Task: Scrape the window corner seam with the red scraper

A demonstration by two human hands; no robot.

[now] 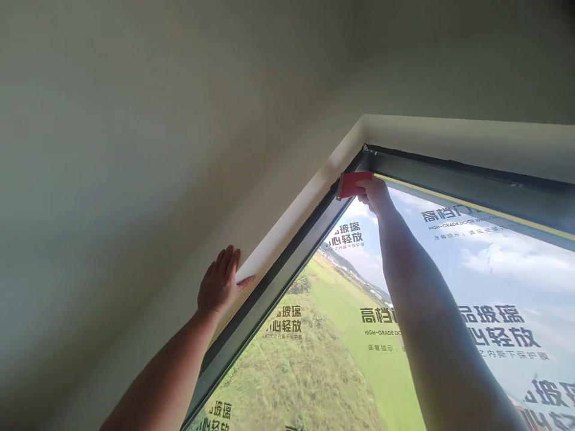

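Note:
My right hand (375, 194) is raised to the top left corner of a window and grips a small red scraper (351, 185), its edge pressed against the dark grey frame (287, 251) at the glass corner. My left hand (221, 281) rests flat on the white wall edge (287, 224) beside the frame, fingers wrapped around the reveal corner. The glass (341, 335) carries a clear protective film printed with dark Chinese lettering. A thin yellow tape strip (471, 206) runs along the top edge of the glass.
Pale plastered wall (135, 149) fills the left and top. The white window reveal (449, 140) runs along the top. Through the glass I see green fields, distant buildings and a cloudy blue sky.

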